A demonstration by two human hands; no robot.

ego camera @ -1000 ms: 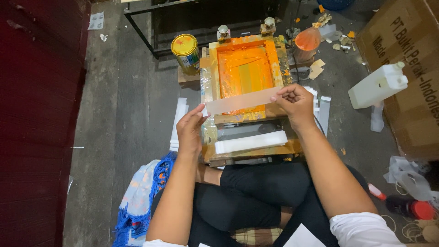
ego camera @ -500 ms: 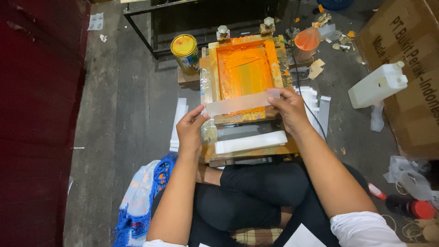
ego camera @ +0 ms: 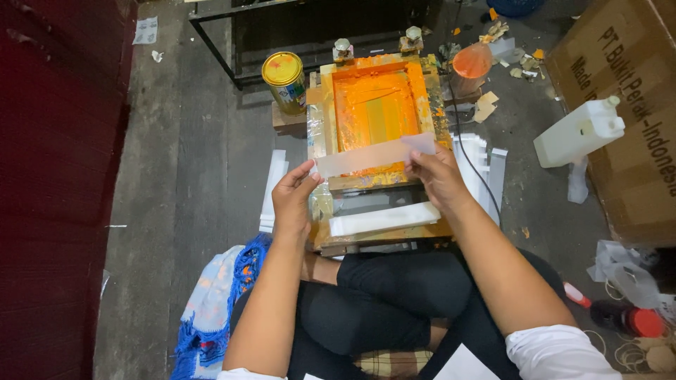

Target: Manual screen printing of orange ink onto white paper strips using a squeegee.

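- The left hand [ego camera: 294, 199] pinches the left end of a long white strip [ego camera: 373, 155] between thumb and fingertips; the right hand [ego camera: 436, 176] grips the strip's right end the same way.
- The strip is stretched level between both hands, held just above the near edge of the printing frame [ego camera: 377, 112].
- The frame is a wooden rectangle, its inside coated in orange ink, lying flat on a low wooden board [ego camera: 384, 229].
- A stack of white strips [ego camera: 384, 218] lies on the board just in front of the frame, below the hands.
- A yellow-lidded tin [ego camera: 284, 81] stands just left of the frame's far corner.
- An orange-stained cup [ego camera: 470, 67] stands right of the frame's far end.
- More white strips [ego camera: 273, 188] lie on the floor left of the frame, and another pile [ego camera: 486, 169] lies to its right.
- A white plastic jug [ego camera: 579, 130] lies well to the right of the frame, beside a cardboard box [ego camera: 627, 112].
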